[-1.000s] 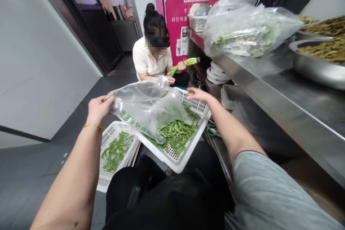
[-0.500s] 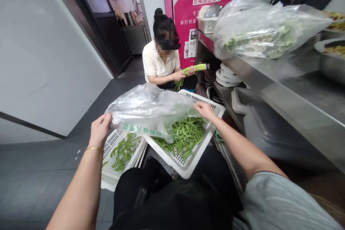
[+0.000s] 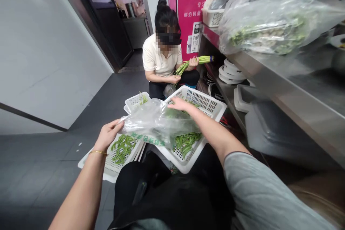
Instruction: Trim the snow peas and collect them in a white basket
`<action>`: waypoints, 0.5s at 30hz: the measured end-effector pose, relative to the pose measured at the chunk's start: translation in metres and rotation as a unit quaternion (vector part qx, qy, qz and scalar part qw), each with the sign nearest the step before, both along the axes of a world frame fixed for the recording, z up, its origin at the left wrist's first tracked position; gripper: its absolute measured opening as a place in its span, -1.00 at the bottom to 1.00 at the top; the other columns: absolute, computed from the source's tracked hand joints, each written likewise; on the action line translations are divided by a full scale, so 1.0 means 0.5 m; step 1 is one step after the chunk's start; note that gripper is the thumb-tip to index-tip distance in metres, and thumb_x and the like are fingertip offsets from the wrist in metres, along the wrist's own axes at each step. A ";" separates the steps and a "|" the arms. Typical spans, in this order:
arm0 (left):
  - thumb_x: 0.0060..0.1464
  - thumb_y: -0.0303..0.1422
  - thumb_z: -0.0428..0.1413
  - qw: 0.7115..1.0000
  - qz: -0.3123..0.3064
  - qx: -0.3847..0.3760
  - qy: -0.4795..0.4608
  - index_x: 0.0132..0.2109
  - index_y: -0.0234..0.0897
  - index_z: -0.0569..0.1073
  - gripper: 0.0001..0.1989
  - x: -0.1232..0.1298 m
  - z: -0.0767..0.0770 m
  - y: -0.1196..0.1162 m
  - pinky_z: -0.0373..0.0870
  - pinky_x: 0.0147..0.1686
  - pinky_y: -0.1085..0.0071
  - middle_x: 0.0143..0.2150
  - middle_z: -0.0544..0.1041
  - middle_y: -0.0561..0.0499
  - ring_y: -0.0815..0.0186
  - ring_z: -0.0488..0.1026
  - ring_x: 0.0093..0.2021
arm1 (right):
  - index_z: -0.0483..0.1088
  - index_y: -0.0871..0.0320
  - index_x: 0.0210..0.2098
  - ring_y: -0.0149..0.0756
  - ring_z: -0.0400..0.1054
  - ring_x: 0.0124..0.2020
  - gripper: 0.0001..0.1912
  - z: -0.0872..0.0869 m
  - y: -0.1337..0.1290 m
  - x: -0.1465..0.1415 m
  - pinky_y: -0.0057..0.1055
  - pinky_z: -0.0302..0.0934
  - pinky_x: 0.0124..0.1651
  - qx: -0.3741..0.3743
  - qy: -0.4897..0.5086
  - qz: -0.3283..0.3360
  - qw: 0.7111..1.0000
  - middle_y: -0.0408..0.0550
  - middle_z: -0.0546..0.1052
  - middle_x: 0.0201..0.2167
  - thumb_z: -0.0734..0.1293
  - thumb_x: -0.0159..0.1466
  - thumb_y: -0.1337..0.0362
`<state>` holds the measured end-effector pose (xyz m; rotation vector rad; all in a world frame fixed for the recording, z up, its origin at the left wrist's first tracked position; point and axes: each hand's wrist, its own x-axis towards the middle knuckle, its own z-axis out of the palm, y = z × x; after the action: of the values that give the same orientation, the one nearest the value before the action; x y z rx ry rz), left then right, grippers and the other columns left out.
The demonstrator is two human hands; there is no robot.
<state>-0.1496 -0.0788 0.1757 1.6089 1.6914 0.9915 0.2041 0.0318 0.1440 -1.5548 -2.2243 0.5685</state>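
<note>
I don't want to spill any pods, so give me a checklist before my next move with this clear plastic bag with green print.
1. Left hand grips the clear plastic bag with green print: ok.
2. Right hand grips the bag: cannot tell; its fingers are extended over it.
3. Green pods in the white perforated plastic basket beneath the bag fully visible: not ok, the bag covers some.
4. Bag empty: cannot tell through the folds.
5. Other person's hands, holding long green stalks, off the bag: ok.
</note>
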 end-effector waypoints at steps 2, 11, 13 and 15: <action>-0.16 -0.01 0.19 1.000 -0.004 -0.004 0.004 -0.18 -0.33 0.57 -0.49 0.003 0.014 -0.009 0.40 -0.39 0.43 -0.28 0.58 -0.05 0.24 0.46 -0.35 | 0.50 0.22 -0.37 -0.24 0.40 -0.32 -0.81 0.006 0.013 -0.034 -0.48 0.19 -0.27 -0.008 0.003 0.011 1.000 -0.04 0.55 -0.39 0.44 0.05 0.24; -0.06 -0.06 0.13 0.993 -0.026 0.100 0.055 -0.37 -0.30 0.52 -0.65 0.069 0.171 0.026 0.18 -0.60 0.53 -0.62 0.33 0.10 0.43 0.24 -0.60 | 0.47 0.25 -0.48 -0.40 0.23 -0.48 -0.78 0.228 -0.005 0.128 -0.49 0.08 -0.37 0.223 0.191 -0.015 0.956 -0.19 0.40 -0.57 0.35 0.11 0.18; -0.05 -0.09 0.12 0.988 -0.032 0.143 0.057 -0.38 -0.29 0.51 -0.68 0.097 0.214 0.046 0.15 -0.61 0.53 -0.63 0.33 0.11 0.44 0.21 -0.61 | 0.47 0.24 -0.50 -0.41 0.22 -0.50 -0.78 0.260 -0.033 0.147 -0.48 0.09 -0.37 0.262 0.204 -0.030 0.943 -0.19 0.39 -0.59 0.35 0.11 0.19; -0.03 -0.13 0.11 0.982 -0.035 0.174 0.071 -0.39 -0.29 0.52 -0.71 0.124 0.250 0.059 0.14 -0.60 0.52 -0.64 0.33 0.11 0.44 0.21 -0.60 | 0.48 0.24 -0.48 -0.40 0.25 -0.48 -0.77 0.271 -0.057 0.154 -0.46 0.12 -0.33 0.285 0.226 -0.039 0.931 -0.17 0.42 -0.56 0.34 0.13 0.17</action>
<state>-0.0875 -0.0493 0.3007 1.9905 1.6034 1.2126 0.2812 0.0036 0.2794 -1.0721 -1.7519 0.1922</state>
